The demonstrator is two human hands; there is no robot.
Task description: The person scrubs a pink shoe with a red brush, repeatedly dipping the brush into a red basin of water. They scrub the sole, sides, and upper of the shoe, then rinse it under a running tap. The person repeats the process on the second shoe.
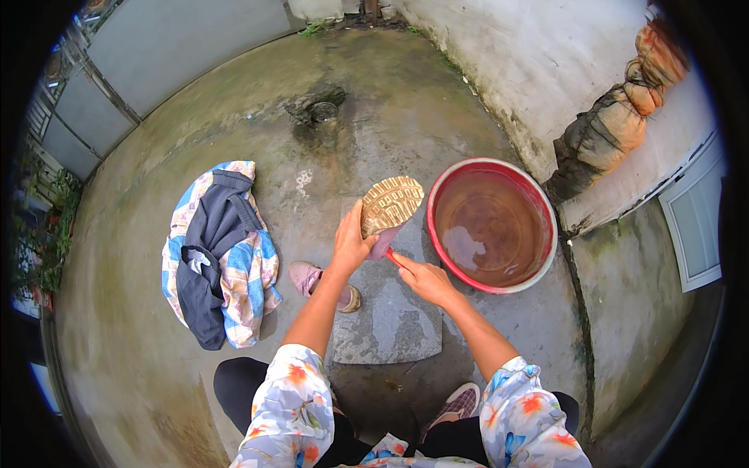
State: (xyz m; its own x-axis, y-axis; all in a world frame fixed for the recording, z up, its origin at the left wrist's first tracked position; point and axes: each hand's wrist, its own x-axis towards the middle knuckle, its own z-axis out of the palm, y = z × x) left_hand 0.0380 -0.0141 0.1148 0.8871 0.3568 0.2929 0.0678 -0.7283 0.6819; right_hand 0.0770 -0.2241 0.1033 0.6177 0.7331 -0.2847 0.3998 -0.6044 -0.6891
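My left hand point(352, 237) grips a pink shoe point(383, 240) whose tan, treaded sole point(391, 205) faces up towards me. My right hand point(424, 279) is closed around a red handle point(394, 257); the handle's far end is hidden behind the shoe. Below my hands lies a wet grey stone slab point(389, 327). Another pink shoe point(305, 277) rests on the ground at the slab's left edge. To the right of the held shoe stands a red basin point(434, 225) holding brownish water point(491, 228).
Dark clothing point(219, 222) lies on a blue, white and patterned cloth point(251, 286) at the left. A drain hole point(323, 111) is farther ahead. A whitewashed wall point(497, 58) with a wrapped pipe point(608, 128) runs along the right, beyond the basin. My checkered shoe point(462, 403) is near the slab.
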